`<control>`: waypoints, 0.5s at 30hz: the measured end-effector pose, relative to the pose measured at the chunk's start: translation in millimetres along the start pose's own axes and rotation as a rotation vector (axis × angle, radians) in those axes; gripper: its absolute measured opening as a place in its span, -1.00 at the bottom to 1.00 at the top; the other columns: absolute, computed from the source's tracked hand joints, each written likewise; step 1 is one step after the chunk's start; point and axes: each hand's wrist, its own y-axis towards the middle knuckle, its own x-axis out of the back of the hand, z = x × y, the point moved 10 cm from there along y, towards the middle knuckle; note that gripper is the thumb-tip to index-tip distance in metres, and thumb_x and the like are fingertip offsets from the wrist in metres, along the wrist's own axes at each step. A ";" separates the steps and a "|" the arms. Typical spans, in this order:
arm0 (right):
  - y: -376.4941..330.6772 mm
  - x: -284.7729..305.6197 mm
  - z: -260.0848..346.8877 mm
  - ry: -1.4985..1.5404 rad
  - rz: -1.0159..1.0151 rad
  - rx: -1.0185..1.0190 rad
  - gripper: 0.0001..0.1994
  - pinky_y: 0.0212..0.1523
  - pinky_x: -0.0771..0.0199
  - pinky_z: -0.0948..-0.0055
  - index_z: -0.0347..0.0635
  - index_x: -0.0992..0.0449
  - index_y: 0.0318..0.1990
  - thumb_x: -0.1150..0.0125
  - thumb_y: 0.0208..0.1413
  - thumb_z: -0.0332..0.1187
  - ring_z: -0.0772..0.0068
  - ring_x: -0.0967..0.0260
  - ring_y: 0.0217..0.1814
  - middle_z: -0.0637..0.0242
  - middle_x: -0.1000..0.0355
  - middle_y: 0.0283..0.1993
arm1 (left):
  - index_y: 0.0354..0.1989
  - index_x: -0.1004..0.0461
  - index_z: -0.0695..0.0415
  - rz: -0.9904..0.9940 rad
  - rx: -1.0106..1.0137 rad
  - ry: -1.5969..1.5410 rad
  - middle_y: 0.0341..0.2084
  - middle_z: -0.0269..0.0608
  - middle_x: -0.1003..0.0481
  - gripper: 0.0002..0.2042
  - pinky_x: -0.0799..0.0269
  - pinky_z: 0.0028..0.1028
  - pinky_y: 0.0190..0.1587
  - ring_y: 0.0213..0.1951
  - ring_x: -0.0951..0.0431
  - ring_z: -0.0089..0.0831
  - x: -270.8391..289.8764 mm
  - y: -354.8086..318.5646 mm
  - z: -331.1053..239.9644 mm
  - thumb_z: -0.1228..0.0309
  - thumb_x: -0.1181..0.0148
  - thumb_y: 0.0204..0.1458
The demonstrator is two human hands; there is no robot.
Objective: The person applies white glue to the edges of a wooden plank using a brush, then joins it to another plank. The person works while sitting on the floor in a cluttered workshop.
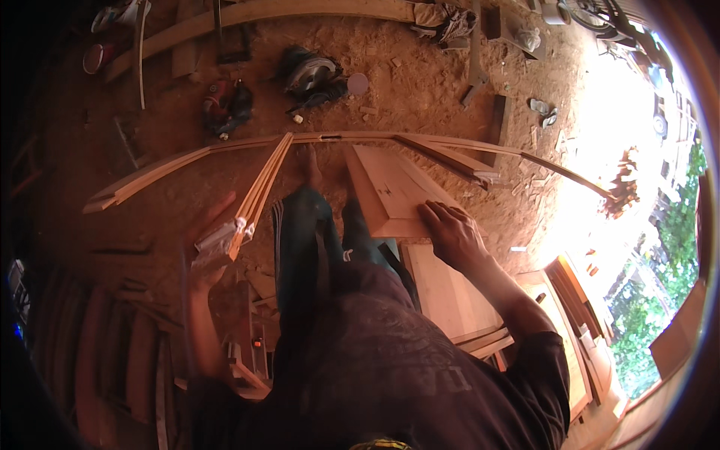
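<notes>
A long grooved wooden frame piece stretches across in front of my legs, with shorter rails joined to it. One grooved rail comes toward me on the left, its near end pale and whitish. My left hand is around that end, fingers extended along its outer side; the rail partly hides the palm. Right of my legs a flat wooden panel with bevelled edges meets the long piece at its far end. My right hand grips the panel's near right corner, fingers bent over the top.
A circular saw and a red and black power tool lie on the dirt floor beyond the frame. Another rail juts out right of the panel. Boards stand near my right side; dark planks line the lower left.
</notes>
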 end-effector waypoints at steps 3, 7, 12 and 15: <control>18.7 -3.2 -3.8 -0.027 -0.003 0.044 -0.45 0.35 -0.63 -0.05 -0.39 -0.50 0.28 -0.31 0.06 -0.60 -0.19 -0.58 0.36 -0.13 -0.58 0.29 | 0.43 -0.59 0.22 -0.039 0.141 -0.006 0.39 -0.02 -0.61 -0.35 -0.49 -0.24 0.48 0.41 -0.60 -0.23 3.4 -16.9 13.1 0.39 -0.59 0.13; 41.2 -10.7 -13.6 -0.053 0.021 0.053 -0.47 0.36 -0.65 -0.05 -0.33 -0.54 0.31 -0.26 0.13 -0.58 -0.22 -0.62 0.33 -0.16 -0.61 0.31 | 0.41 -0.60 0.24 -0.035 0.172 0.015 0.36 0.03 -0.63 -0.37 -0.47 -0.22 0.49 0.41 -0.60 -0.18 5.8 -26.9 20.6 0.36 -0.60 0.13; 55.5 -21.6 -28.1 -0.064 0.040 0.073 -0.45 0.39 -0.62 -0.06 -0.33 -0.51 0.33 -0.26 0.12 -0.57 -0.24 -0.60 0.36 -0.17 -0.60 0.32 | 0.44 -0.55 0.31 0.003 0.248 0.008 0.39 0.07 -0.59 -0.38 -0.55 -0.26 0.41 0.38 -0.61 -0.22 2.8 -38.9 41.7 0.29 -0.56 0.26; 55.5 -29.4 -32.0 -0.067 0.060 0.068 -0.44 0.41 -0.61 -0.08 -0.33 -0.50 0.34 -0.26 0.12 -0.58 -0.27 -0.59 0.37 -0.18 -0.59 0.32 | 0.39 -0.61 0.24 -0.006 0.298 0.016 0.34 0.05 -0.63 -0.36 -0.49 -0.24 0.46 0.41 -0.60 -0.18 -2.0 -35.8 36.9 0.32 -0.61 0.13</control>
